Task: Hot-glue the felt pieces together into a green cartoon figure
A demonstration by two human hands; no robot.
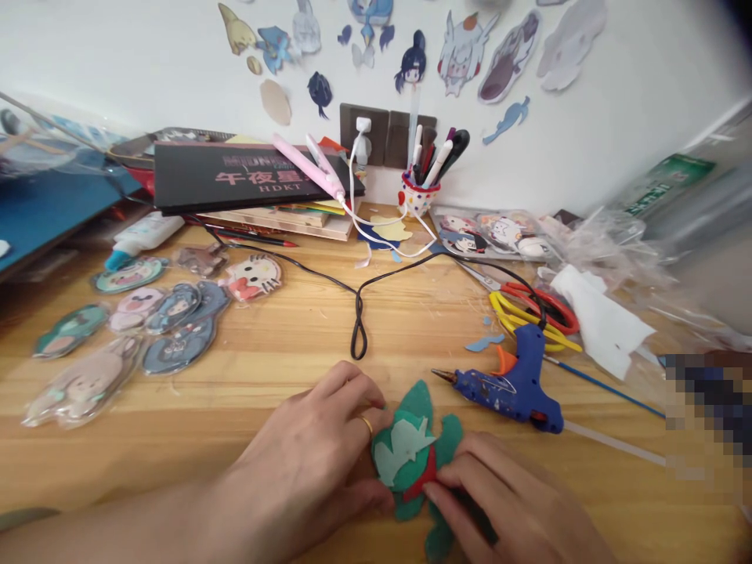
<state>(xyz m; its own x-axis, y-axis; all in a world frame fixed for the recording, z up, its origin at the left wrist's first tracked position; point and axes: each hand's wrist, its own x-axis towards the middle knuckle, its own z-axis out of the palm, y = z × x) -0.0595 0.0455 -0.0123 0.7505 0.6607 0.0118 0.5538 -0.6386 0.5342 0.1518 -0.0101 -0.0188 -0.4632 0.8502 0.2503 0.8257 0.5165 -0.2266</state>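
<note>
A green felt figure [416,403] lies on the wooden desk, built from darker and paler green pieces. Across its lower part runs a red felt strip [421,478]. My left hand [320,446], with a ring on one finger, curls round the figure's left edge and holds it. On the other side, my right hand [499,493] pinches the end of the red strip between thumb and fingers. A blue hot glue gun [505,392] with an orange trigger lies just beyond my right hand, its nozzle pointing left and a glue stick trailing behind.
Several plastic-covered character cutouts [182,329] lie at left beside a glue bottle [144,235]. A black cord [358,313] loops across the middle. Scissors [534,305], plastic wrap [605,243] and a white paper [599,321] are at right. A pen cup [418,192] and a black box [235,176] stand behind.
</note>
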